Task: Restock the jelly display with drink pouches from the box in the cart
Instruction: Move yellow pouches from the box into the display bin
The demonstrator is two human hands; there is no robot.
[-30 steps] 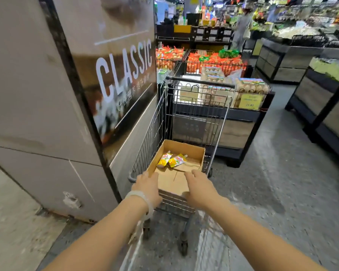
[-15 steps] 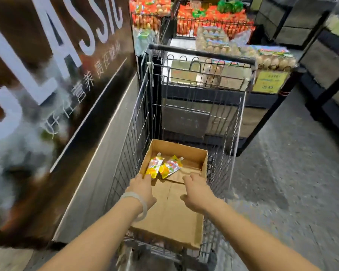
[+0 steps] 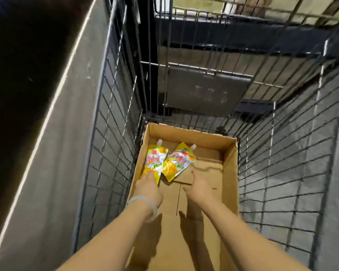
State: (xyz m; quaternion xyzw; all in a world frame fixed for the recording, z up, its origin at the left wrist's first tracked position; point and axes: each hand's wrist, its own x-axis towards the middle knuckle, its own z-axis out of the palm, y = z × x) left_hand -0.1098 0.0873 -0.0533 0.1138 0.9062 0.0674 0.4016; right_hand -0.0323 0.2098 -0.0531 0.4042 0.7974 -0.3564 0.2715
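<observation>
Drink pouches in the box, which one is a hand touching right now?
The left pouch, lying along the box's left wall: the left hand's fingertips rest on its bottom edge. The tilted pouch beside it is untouched; the right hand stops short.

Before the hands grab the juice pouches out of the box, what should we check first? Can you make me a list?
1. Pouches left in the box: ok, two.
2. Left hand reaches the left pouch: ok, fingertips touch its bottom edge.
3. Left hand grips it: not ok, fingers not round it yet.
4. Right hand on the right pouch: not ok, it is beside it, over cardboard.
5. Spout caps closed: cannot tell.
6. Box sits inside the cart: ok.
</observation>
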